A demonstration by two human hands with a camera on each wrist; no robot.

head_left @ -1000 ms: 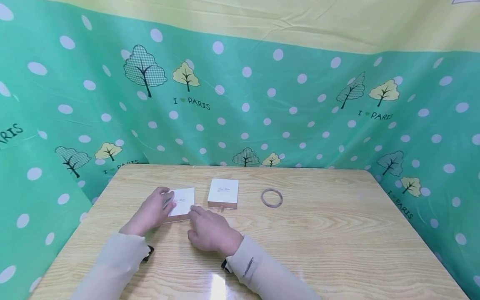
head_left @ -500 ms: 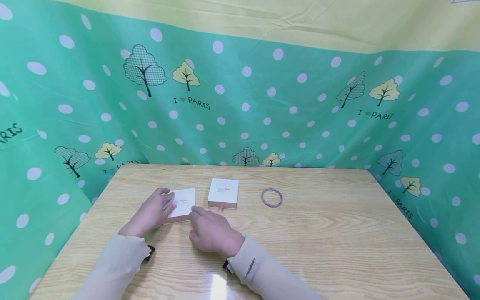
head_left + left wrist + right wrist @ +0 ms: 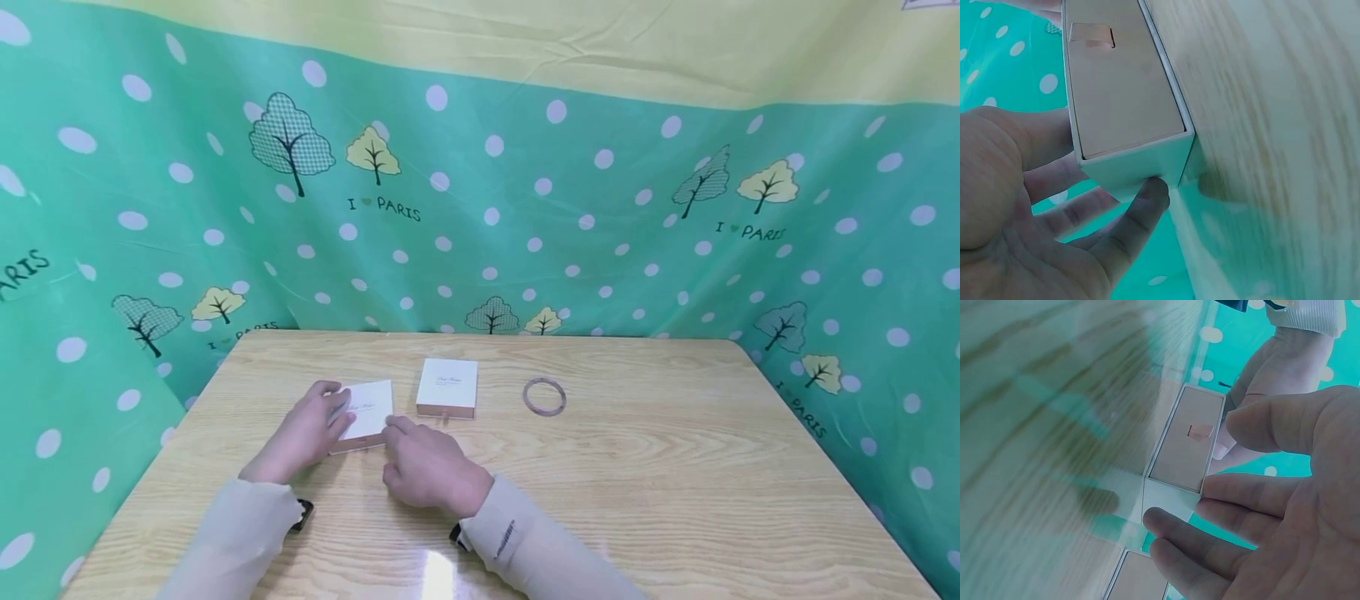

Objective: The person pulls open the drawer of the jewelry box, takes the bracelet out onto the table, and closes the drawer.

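Observation:
A white flat drawer box (image 3: pixel 371 408) with script lettering on its lid lies on the table between both hands. Its pinkish-tan drawer front, with a small ribbon pull tab (image 3: pixel 1091 33), faces the person. My left hand (image 3: pixel 303 429) is at the box's left side, thumb over the lid and a fingertip against the end wall in the left wrist view. At the right front corner is my right hand (image 3: pixel 431 467), its extended fingertips right at the side wall; its thumb stands away from the box in the right wrist view. The drawer is closed.
A second matching white box (image 3: pixel 447 383) stands just right of the first, tab forward. Farther right lies a purplish ring like a bangle (image 3: pixel 545 412). A green dotted curtain (image 3: pixel 585 250) hangs behind the wooden table (image 3: pixel 675 500).
The left box has slid slightly toward the person and to the right, both hands moving along with it. The second box and the ring stay put.

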